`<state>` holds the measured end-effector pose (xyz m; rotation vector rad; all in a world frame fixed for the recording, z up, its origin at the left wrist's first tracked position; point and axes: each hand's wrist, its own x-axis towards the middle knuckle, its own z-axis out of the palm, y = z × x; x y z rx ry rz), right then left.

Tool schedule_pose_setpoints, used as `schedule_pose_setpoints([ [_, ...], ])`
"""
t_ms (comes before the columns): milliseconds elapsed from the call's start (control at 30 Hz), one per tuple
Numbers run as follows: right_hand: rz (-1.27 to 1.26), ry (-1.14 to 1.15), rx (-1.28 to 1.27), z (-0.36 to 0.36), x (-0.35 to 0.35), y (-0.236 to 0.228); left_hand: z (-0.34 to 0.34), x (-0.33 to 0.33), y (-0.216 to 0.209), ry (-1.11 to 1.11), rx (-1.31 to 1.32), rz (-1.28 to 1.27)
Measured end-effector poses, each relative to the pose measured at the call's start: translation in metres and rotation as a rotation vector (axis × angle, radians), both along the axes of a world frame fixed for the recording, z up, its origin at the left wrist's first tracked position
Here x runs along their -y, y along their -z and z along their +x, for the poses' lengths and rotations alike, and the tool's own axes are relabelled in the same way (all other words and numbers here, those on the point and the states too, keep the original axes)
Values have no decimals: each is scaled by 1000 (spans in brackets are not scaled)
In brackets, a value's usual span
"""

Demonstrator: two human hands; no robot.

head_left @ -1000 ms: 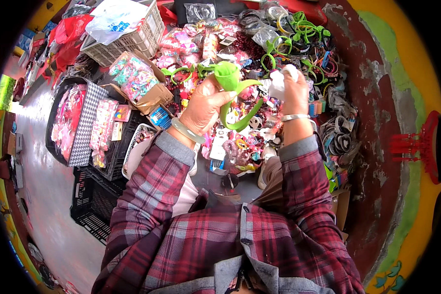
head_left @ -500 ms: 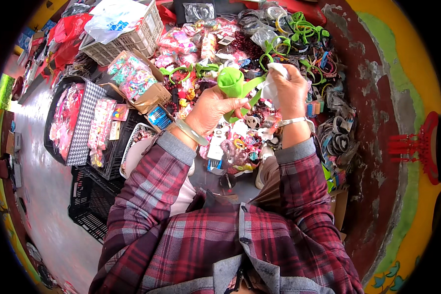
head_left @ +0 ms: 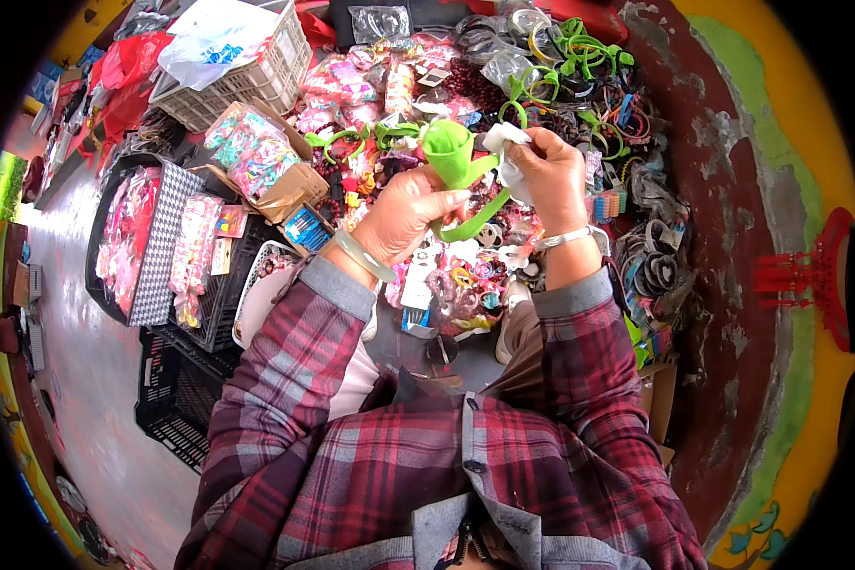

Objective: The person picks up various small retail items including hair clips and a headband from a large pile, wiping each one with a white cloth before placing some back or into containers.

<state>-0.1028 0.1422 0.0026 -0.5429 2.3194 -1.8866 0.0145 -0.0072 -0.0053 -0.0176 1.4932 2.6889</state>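
My left hand grips a bright green hairband with a rolled fabric ornament, held up over a spread of hair accessories. My right hand is closed on a small crumpled white cloth or wrapper, pressed against the right side of the green hairband. Both wrists wear bangles, and both forearms are in red plaid sleeves.
Below the hands lie heaps of colourful hair ties, bands and packets. A white plastic basket stands at the upper left, black crates with carded clips at the left. More green hairbands hang at the top right. A red-brown wall runs along the right.
Both hands have drawn together. My right hand with the white piece has come down and left against the green hairband, which has tilted a little.
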Motion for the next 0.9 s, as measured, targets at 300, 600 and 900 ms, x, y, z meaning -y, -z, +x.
schedule_pose_setpoints([
  [300,84,-134,-141,39,20,3,2,-3,0,-86,43,-103],
  [600,300,-4,-127,17,6,-8,2,-1,5,23,30,-57],
  [900,245,3,-106,8,9,2,3,-1,12,14,-5,-175],
])
